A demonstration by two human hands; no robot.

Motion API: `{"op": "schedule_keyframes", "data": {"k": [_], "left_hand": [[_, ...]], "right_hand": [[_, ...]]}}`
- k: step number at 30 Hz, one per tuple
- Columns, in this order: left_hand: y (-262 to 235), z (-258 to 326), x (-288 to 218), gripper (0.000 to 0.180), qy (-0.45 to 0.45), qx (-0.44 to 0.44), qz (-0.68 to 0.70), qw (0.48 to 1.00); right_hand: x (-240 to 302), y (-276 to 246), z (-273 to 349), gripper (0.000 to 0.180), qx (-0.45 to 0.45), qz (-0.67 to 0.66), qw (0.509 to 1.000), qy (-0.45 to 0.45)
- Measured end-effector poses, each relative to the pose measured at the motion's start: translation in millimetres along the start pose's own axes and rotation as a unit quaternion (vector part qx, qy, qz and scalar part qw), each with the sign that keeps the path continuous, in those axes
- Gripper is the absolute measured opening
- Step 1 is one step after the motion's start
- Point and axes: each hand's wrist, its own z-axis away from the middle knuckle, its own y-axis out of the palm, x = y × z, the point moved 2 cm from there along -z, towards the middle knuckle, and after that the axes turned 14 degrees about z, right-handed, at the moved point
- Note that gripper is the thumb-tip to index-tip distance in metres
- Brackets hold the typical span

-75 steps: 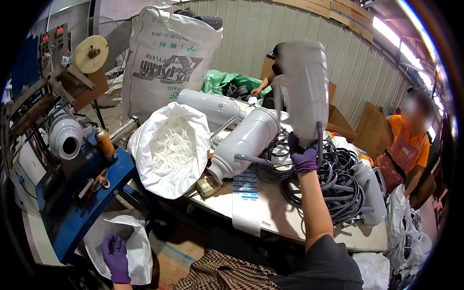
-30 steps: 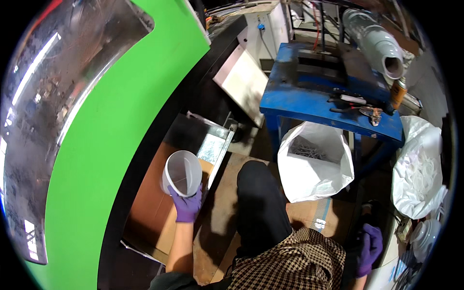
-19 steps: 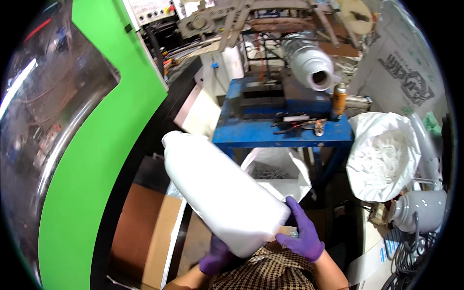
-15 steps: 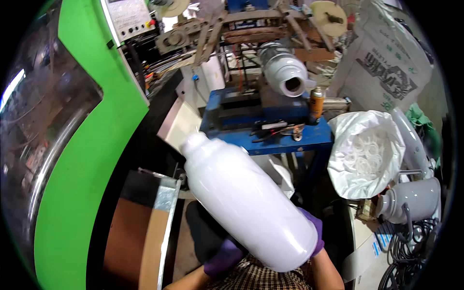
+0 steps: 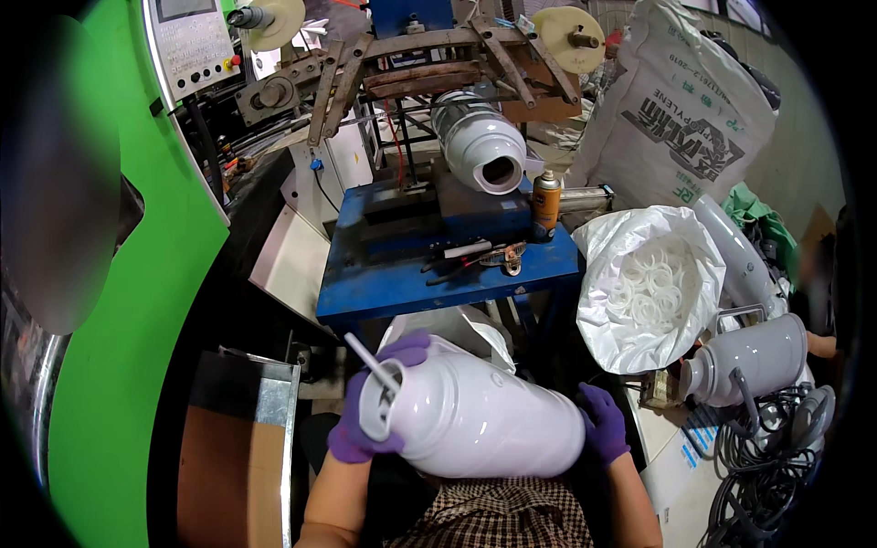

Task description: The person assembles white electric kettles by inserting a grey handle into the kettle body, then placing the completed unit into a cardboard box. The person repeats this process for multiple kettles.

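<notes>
Bottle-shaped pale shell [image 5: 498, 416] sits at six o'clock, mouth toward nine. The left hand [image 5: 351, 429] curls around its neck; the right hand [image 5: 605, 424], half-open and empty, is just beside its base, contact unclear. Beyond: white bag [image 5: 621, 350] of rings [image 5: 653, 290], three o'clock.

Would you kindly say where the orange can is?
In the head view, the orange can stands right of centre on the blue bench, just right of the tools.

The bottle-shaped casing [image 5: 493, 416] looks like smooth, glossy plastic. The gloves [image 5: 605, 425] are matt. The workbench [image 5: 375, 288] is painted, scuffed metal; the checked garment [image 5: 507, 516], woven cloth; the ring bag [image 5: 630, 352], wrinkled, shiny plastic.
</notes>
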Motion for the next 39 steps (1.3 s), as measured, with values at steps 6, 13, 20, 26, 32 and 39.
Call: {"op": "schedule_keyframes", "data": {"k": [6,13,20,26,32,39], "left_hand": [[37.5,-11.8,-12.6,0.079,0.105,0.057,-0.406,0.906],[25.0,20.6,78.1,0.067,0.099,0.029,-0.461,0.882],[36.7,34.1,116.1,0.058,0.113,0.054,-0.481,0.867],[30.0,26.5,135.7,0.061,0.099,0.067,-0.504,0.855],[45.8,10.5,124.8,0.048,0.114,0.045,-0.487,0.865],[55.6,24.5,147.1,0.053,0.131,0.076,-0.474,0.867]], "right_hand": [[82.4,-4.5,9.0,0.044,-0.067,-0.127,0.985,-0.097],[185.9,13.1,-9.8,0.055,0.033,0.071,0.959,-0.274],[136.5,92.0,2.6,0.038,0.169,0.17,0.947,-0.215],[147.2,63.3,-10.8,0.055,0.146,-0.062,0.974,-0.161],[163.4,52.9,-3.9,0.045,0.164,0.222,0.956,-0.098],[134.7,69.8,-17.4,0.029,0.363,-0.05,0.928,-0.066]]}}
